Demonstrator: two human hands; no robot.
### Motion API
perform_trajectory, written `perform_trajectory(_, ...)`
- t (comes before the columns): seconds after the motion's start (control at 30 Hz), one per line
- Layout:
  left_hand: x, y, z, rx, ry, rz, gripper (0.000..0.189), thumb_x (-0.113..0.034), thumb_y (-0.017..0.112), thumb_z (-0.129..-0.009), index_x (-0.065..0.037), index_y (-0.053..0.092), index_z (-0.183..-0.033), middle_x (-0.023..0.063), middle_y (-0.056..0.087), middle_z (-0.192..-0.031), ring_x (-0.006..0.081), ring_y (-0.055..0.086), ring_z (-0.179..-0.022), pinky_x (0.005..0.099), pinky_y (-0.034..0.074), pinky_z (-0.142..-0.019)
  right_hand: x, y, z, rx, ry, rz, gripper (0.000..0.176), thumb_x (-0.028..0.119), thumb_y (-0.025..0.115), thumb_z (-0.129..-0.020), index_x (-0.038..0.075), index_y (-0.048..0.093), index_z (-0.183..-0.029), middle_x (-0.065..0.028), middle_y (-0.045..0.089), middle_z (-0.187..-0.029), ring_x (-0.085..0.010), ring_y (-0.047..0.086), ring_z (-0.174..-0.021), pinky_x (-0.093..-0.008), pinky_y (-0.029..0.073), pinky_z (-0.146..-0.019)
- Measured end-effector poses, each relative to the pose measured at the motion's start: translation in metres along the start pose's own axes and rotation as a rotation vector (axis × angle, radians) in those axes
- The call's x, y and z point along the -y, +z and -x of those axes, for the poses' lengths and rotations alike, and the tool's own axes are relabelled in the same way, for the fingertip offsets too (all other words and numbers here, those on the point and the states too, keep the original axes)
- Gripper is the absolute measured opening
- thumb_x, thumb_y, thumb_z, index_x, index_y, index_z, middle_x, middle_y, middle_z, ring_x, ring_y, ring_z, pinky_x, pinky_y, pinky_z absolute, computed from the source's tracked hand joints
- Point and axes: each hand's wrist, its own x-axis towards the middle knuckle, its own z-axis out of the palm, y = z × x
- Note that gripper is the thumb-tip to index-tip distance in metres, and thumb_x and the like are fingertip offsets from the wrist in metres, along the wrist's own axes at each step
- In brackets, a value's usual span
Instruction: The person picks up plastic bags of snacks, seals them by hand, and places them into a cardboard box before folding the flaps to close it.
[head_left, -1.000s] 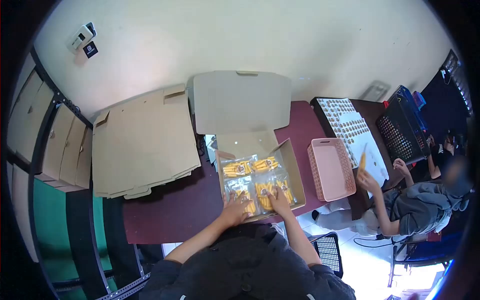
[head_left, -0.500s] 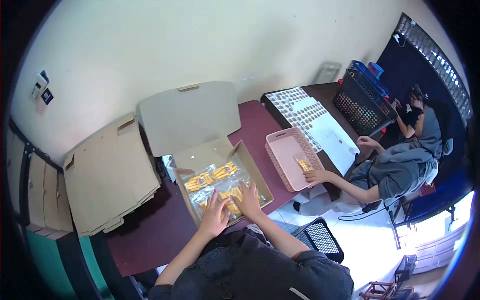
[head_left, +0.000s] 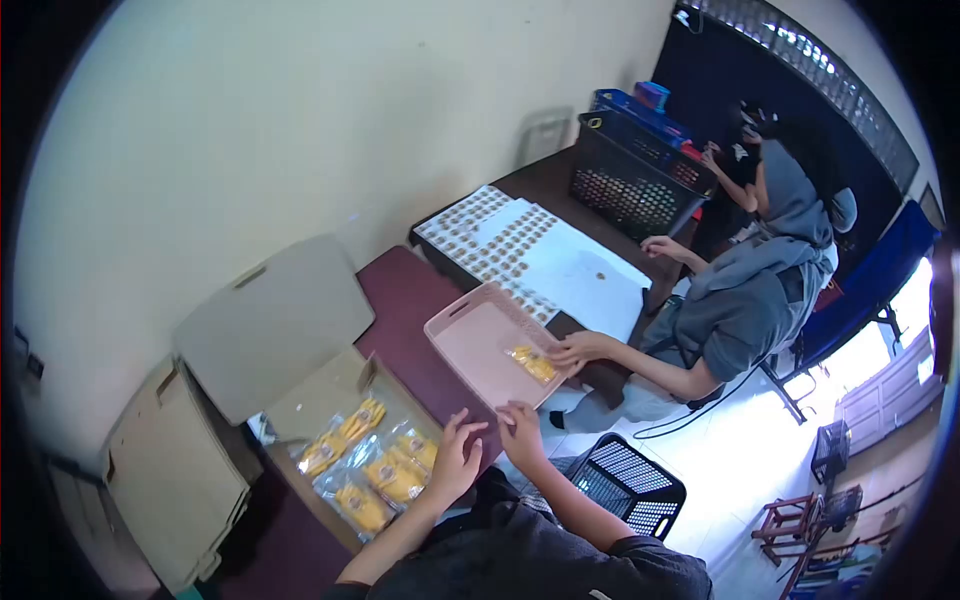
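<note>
head view: left hand [head_left: 455,462] spread wide, empty, over near right edge of cardboard box [head_left: 322,395], just beside yellow packets [head_left: 392,478] lying inside. right hand [head_left: 522,435] loosely open, holding nothing, at near corner of pink basket [head_left: 470,335]. co-worker's hand [head_left: 582,348] touching single packet [head_left: 535,364] in pink basket.

We see the box [head_left: 318,392] as matt brown cardboard, plain and unprinted, and the sheets [head_left: 170,490] are the same dull board. The packets [head_left: 392,478] are clear plastic film, glossy and crinkled, and they catch the light. The basket [head_left: 470,345] is smooth pink moulded plastic with perforated walls. The crate [head_left: 630,190] and the bin [head_left: 635,490] are black plastic mesh. The table [head_left: 400,295] has a matt maroon top. The paper [head_left: 590,290] is smooth and white. Our sleeve [head_left: 520,555] is dark matt cloth, and a co-worker's hoodie [head_left: 745,310] is soft grey cloth.
</note>
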Motion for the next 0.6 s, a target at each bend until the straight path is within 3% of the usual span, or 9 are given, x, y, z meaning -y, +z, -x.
perform_trajectory(0.1, 0.02, 0.041, -0.038, 0.052, -0.015, 0.134, 0.029, -0.007, 0.052, -0.081, -0.006, 0.054, -0.11, 0.0203, 0.042, -0.125, 0.0344, 0.042, -0.116, 0.0385, 0.033, -0.098, -0.024, -0.012, -0.009, 0.096, 0.09, -0.072, 0.017, 0.004, 0.053, -0.077, 0.002, 0.062, -0.092, -0.0146, 0.055, -0.099, -0.0281, 0.053, -0.094, -0.0335, 0.048, -0.073)
perform_trajectory(0.23, 0.059, 0.093, -0.077, -0.007, -0.205, 0.452, 0.029, -0.003, 0.048, -0.083, -0.002, 0.051, -0.112, 0.0148, 0.049, -0.118, 0.0244, 0.045, -0.114, 0.0325, 0.036, -0.096, -0.052, -0.022, -0.025, 0.13, 0.05, -0.117, 0.016, 0.005, 0.053, -0.077, 0.002, 0.061, -0.091, -0.0151, 0.055, -0.098, -0.0304, 0.052, -0.096, -0.0358, 0.045, -0.081)
perform_trajectory(0.3, 0.057, 0.103, -0.098, 0.084, -0.509, 0.587, 0.028, -0.002, 0.046, -0.085, -0.001, 0.05, -0.113, 0.0118, 0.049, -0.117, 0.0187, 0.045, -0.112, 0.0295, 0.036, -0.095, -0.077, -0.022, -0.039, 0.115, 0.016, -0.13, 0.017, 0.005, 0.053, -0.077, 0.002, 0.061, -0.092, -0.016, 0.055, -0.098, -0.0315, 0.051, -0.097, -0.0367, 0.043, -0.084)
perform_trajectory(0.37, 0.078, 0.126, -0.111, 0.103, -0.537, 0.637, 0.032, -0.005, 0.047, -0.086, -0.002, 0.046, -0.117, 0.011, 0.049, -0.115, 0.0171, 0.045, -0.111, 0.0281, 0.037, -0.093, -0.098, -0.024, -0.058, 0.173, 0.14, -0.121, 0.021, 0.005, 0.054, -0.076, 0.002, 0.059, -0.096, -0.0194, 0.053, -0.099, -0.0339, 0.049, -0.101, -0.0394, 0.039, -0.089)
perform_trajectory(0.43, 0.1, 0.15, -0.123, 0.088, -0.734, 0.764, 0.037, -0.007, 0.048, -0.086, -0.003, 0.04, -0.122, 0.0099, 0.049, -0.11, 0.0158, 0.048, -0.106, 0.0274, 0.041, -0.089, -0.11, -0.029, -0.076, 0.225, 0.129, -0.059, 0.026, 0.007, 0.052, -0.078, 0.001, 0.056, -0.103, -0.0208, 0.053, -0.106, -0.0369, 0.047, -0.104, -0.042, 0.036, -0.092)
perform_trajectory(0.47, 0.105, 0.163, -0.129, 0.003, -0.884, 0.842, 0.036, -0.011, 0.049, -0.086, -0.004, 0.04, -0.121, 0.0064, 0.053, -0.099, 0.0133, 0.053, -0.092, 0.0254, 0.046, -0.077, -0.123, -0.02, -0.079, 0.25, 0.113, 0.078, 0.031, 0.008, 0.05, -0.078, 0.002, 0.054, -0.109, -0.0217, 0.052, -0.109, -0.0377, 0.045, -0.107, -0.043, 0.035, -0.094)
perform_trajectory(0.5, 0.11, 0.175, -0.143, -0.003, -0.87, 0.849, 0.036, -0.011, 0.049, -0.086, -0.004, 0.04, -0.121, 0.0064, 0.053, -0.099, 0.0133, 0.053, -0.092, 0.0254, 0.046, -0.077, -0.141, -0.013, -0.089, 0.276, 0.086, 0.216, 0.036, 0.009, 0.049, -0.079, 0.002, 0.051, -0.114, -0.0226, 0.051, -0.112, -0.0385, 0.044, -0.11, -0.044, 0.033, -0.095)
perform_trajectory(0.57, 0.128, 0.183, -0.145, 0.132, -1.014, 1.089, 0.027, -0.014, 0.05, -0.086, -0.007, 0.046, -0.112, 0.0027, 0.056, -0.085, 0.0112, 0.055, -0.074, 0.0239, 0.046, -0.062, -0.151, -0.002, -0.095, 0.284, 0.087, 0.248, 0.042, 0.011, 0.047, -0.08, 0.003, 0.046, -0.122, -0.0236, 0.049, -0.118, -0.038, 0.043, -0.112, -0.045, 0.032, -0.096)
perform_trajectory(0.6, 0.136, 0.189, -0.144, 0.145, -1.015, 1.047, 0.019, -0.017, 0.051, -0.085, -0.012, 0.053, -0.103, 0.0004, 0.06, -0.087, 0.0157, 0.056, -0.082, 0.027, 0.045, -0.067, -0.151, 0.0, -0.098, 0.352, 0.09, 0.26, 0.043, 0.012, 0.048, -0.079, 0.001, 0.046, -0.121, -0.0219, 0.049, -0.118, -0.037, 0.045, -0.112, -0.0469, 0.029, -0.098)
